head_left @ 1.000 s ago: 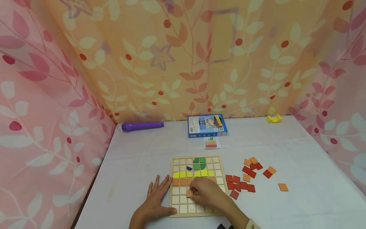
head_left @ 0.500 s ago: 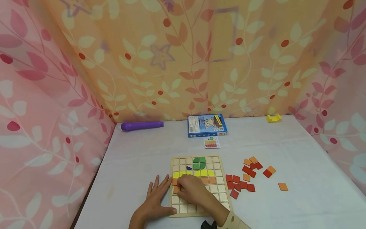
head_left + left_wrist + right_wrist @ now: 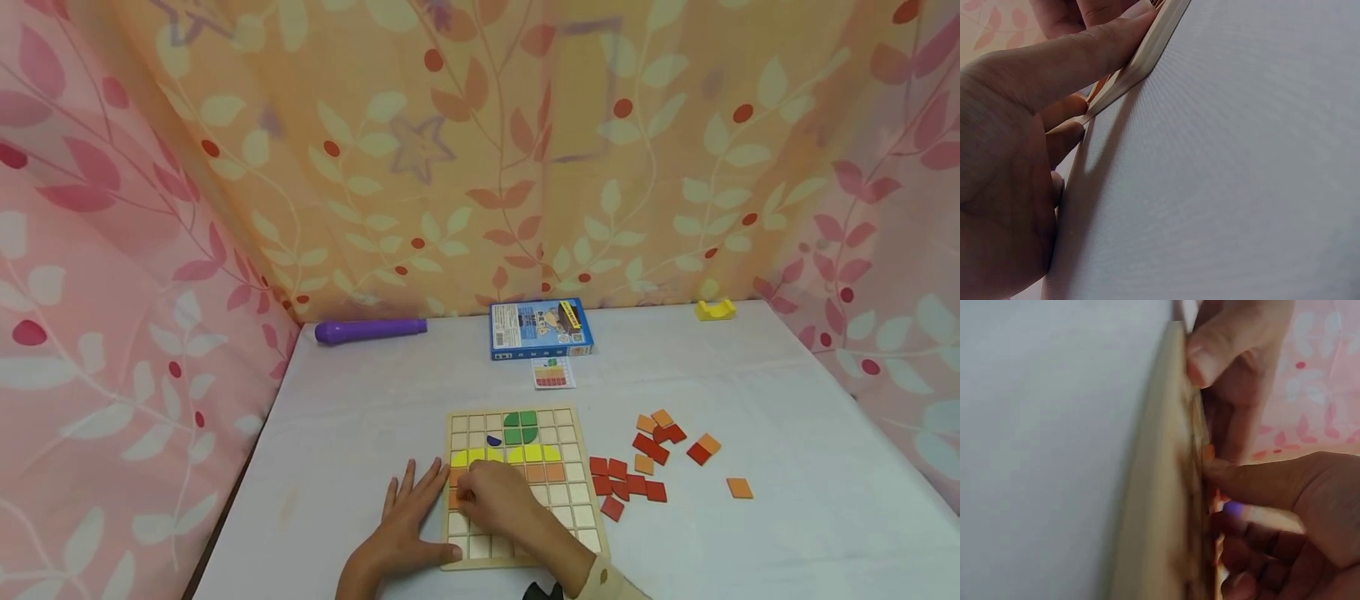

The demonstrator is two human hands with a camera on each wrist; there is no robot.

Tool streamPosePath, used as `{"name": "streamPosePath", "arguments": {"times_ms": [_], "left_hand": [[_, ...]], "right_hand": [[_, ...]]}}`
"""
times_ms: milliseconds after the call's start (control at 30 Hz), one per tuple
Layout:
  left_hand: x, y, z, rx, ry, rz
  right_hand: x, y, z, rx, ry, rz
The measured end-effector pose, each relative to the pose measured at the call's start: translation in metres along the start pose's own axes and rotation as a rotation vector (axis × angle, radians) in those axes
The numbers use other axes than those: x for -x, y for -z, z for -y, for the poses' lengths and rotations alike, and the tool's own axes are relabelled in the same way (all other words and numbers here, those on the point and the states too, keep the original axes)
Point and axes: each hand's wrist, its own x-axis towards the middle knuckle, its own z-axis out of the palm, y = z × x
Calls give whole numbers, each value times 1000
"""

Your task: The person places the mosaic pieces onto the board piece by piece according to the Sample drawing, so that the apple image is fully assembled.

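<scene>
A wooden grid board (image 3: pixel 587 541) lies on the white table. Green, yellow and orange tiles and one dark blue piece (image 3: pixel 494 440) sit in its upper cells. My left hand (image 3: pixel 402 531) lies beside the board's left edge with fingers spread; its thumb (image 3: pixel 1094 56) rests on the lower left corner. My right hand (image 3: pixel 501 500) is over the board's left part, thumb and fingers pinching an orange square tile (image 3: pixel 452 501) at the leftmost column, just below the orange row. Its fingers cover part of that tile and several cells. The right wrist view is blurred.
Loose red tiles (image 3: pixel 636 484) and orange tiles (image 3: pixel 739 487) lie right of the board. A pattern card (image 3: pixel 553 374) and blue box (image 3: pixel 542 329) are behind it. A purple microphone-shaped stick (image 3: pixel 371 331) lies back left, a yellow piece (image 3: pixel 716 310) back right.
My right hand has moved left across the board with the orange tile, to the leftmost column, and the tile now lies lower at its cell. My left hand has stayed in place.
</scene>
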Motion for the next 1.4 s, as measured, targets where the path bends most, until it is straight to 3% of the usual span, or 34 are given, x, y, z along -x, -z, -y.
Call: {"name": "streamPosePath", "arguments": {"times_ms": [200, 300, 400, 600, 733, 967, 1400], "left_hand": [[2, -2, 2, -3, -19, -16], [2, -2, 2, -10, -8, -12], [1, -1, 1, -17, 5, -7], [0, 0, -1, -30, 19, -6], [1, 0, -2, -27, 6, -11], [1, 0, -2, -29, 9, -18], [1, 0, -2, -17, 8, -11]], "right_hand": [[17, 8, -8, -56, 69, 28], [28, 20, -21, -60, 42, 14], [39, 37, -41, -53, -64, -54], [74, 78, -93, 13, -373, -169], [107, 102, -127, 79, -468, -201], [141, 117, -156, 105, -475, -173], [137, 112, -160, 63, -447, -177]]}}
